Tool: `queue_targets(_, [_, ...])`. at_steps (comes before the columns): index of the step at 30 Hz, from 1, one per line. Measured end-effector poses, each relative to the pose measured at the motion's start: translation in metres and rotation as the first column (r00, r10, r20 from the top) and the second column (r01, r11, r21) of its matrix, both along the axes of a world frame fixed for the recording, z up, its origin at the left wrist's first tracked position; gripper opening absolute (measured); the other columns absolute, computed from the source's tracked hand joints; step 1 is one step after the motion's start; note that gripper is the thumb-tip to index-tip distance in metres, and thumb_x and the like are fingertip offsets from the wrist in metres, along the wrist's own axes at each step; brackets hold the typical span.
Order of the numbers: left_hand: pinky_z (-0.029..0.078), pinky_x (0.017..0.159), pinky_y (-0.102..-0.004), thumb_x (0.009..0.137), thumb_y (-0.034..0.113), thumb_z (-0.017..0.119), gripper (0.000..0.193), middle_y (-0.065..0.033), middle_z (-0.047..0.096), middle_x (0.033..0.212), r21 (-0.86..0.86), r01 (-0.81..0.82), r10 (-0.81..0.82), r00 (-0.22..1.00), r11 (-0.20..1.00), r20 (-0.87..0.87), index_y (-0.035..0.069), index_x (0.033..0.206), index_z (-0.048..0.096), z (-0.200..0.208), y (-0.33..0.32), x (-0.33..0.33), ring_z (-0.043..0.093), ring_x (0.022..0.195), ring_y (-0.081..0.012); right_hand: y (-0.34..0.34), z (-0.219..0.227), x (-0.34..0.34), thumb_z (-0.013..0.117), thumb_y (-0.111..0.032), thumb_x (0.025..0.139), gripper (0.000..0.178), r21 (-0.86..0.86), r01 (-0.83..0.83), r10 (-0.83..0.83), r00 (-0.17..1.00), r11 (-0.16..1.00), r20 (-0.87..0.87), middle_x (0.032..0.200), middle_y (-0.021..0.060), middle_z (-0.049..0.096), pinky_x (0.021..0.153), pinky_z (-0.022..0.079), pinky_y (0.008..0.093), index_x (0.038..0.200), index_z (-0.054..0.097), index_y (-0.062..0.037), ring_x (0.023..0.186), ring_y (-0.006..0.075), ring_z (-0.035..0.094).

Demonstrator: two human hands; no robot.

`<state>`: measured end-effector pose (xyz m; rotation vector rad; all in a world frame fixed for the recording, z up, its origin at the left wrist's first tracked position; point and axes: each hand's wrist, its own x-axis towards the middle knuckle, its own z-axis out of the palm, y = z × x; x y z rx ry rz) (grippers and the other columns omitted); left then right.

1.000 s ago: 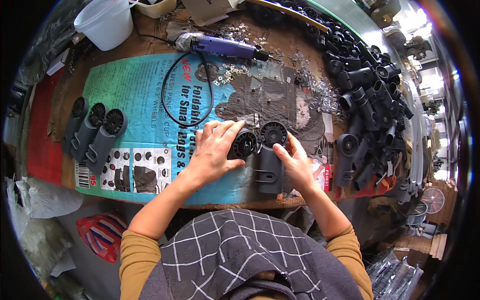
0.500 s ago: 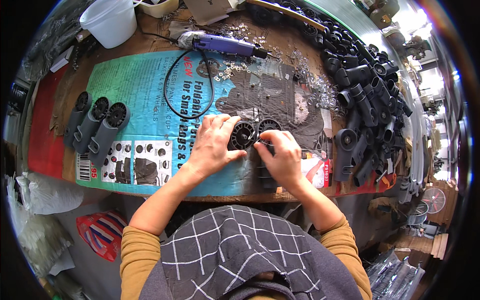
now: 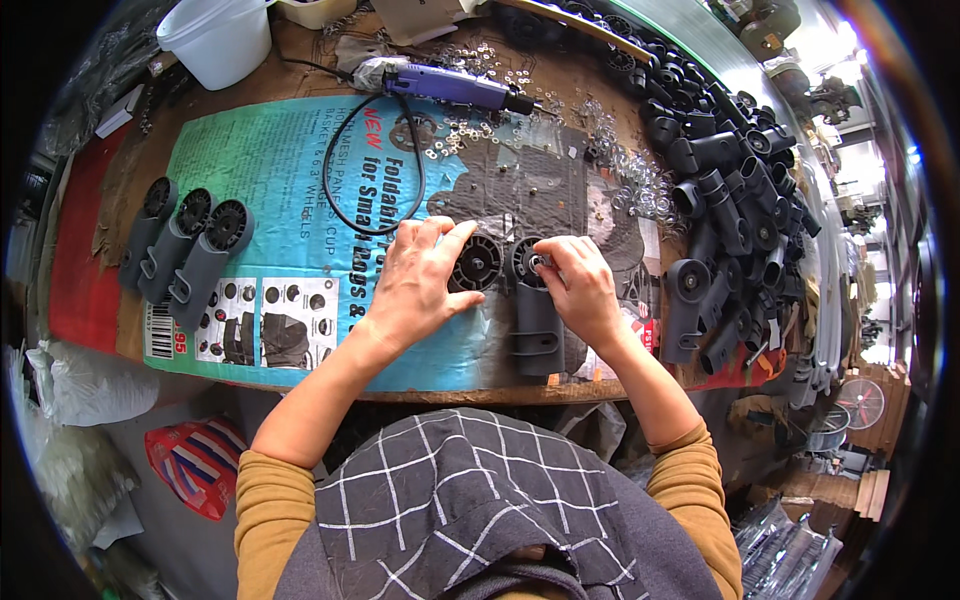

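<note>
A loose black spoked wheel (image 3: 478, 263) lies near the table's front edge, in the middle. My left hand (image 3: 415, 275) curves round its left side, thumb below and fingertips above. Right beside it is a dark grey plastic wheel housing (image 3: 537, 335), lying with its wheel end (image 3: 524, 262) away from me. Over that end my right hand (image 3: 583, 285) is closed, thumb and forefinger pinching a small shiny metal piece at the hub. The piece is too small to make out fully.
Three matching wheel housings (image 3: 205, 265) lie in a row at left. A purple power screwdriver (image 3: 455, 88) with a looped black cord rests at the back, among scattered washers (image 3: 470, 137) and metal clips (image 3: 645, 185). A heap of black housings (image 3: 735, 200) covers the right side. A white bucket (image 3: 215, 45) stands back left.
My right hand has shifted right and slightly up, from the gap between the two wheels to the housing's hub. More of the housing now shows. My left hand stays by the loose wheel.
</note>
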<state>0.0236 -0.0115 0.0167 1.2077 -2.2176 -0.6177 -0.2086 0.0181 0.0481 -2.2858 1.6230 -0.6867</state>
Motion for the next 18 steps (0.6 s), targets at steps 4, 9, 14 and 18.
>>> queue_targets(4, [0.042, 0.098, -0.0389, 0.064, 0.032, 0.086, 0.077, -0.0144, 0.055, 0.118, 0.057, -0.036, 0.043, 0.99, 0.998, -0.133, 0.004, 0.13, 0.055, 0.0, -0.007, 0.004, 0.051, 0.107, -0.0301, -0.002, -0.003, -0.001, 0.068, -0.003, 0.08, 0.023, -0.087, -0.042, 0.04, 0.999, 0.995, -0.029, 0.094, 0.0103, 0.064, 0.08, 0.048, 0.0386, 0.102, 0.063, -0.004, 0.087, 0.0291, 0.059])
queue_targets(9, [0.052, 0.083, -0.0308, 0.07, 0.036, 0.086, 0.074, -0.0124, 0.059, 0.118, 0.683, 0.142, 0.315, 0.808, 0.716, -0.498, -0.001, 0.126, 0.055, -0.001, -0.013, 0.01, 0.062, 0.099, -0.0175, -0.002, -0.01, 0.0, 0.066, -0.004, 0.081, 0.026, -0.108, -0.045, 0.045, 0.999, 0.993, -0.006, 0.099, 0.0123, 0.064, 0.085, 0.047, 0.04, 0.107, 0.062, -0.0033, 0.094, 0.0323, 0.058])
queue_targets(14, [0.051, 0.094, -0.0337, 0.078, 0.024, 0.081, 0.073, -0.0159, 0.055, 0.125, 0.622, 0.386, 0.338, 0.587, 0.681, -0.736, -0.005, 0.134, 0.044, 0.004, -0.013, 0.011, 0.061, 0.109, -0.0211, 0.003, 0.011, -0.001, 0.073, -0.014, 0.08, 0.04, -0.137, -0.045, 0.043, 0.999, 0.99, -0.012, 0.106, 0.0133, 0.065, 0.09, 0.047, 0.0375, 0.117, 0.061, -0.0035, 0.099, 0.0302, 0.06])
queue_targets(18, [0.045, 0.101, -0.0343, 0.076, 0.004, 0.071, 0.078, -0.0098, 0.054, 0.127, 0.547, 0.552, 0.31, 0.468, 0.629, -0.828, 0.004, 0.142, 0.03, 0.015, -0.004, 0.001, 0.054, 0.12, -0.0194, 0.014, 0.035, 0.014, 0.076, -0.023, 0.08, 0.048, 0.007, 0.033, -0.034, 0.97, 0.999, 0.24, 0.11, 0.0135, 0.065, 0.089, 0.049, 0.0368, 0.121, 0.061, -0.0037, 0.099, 0.0266, 0.062])
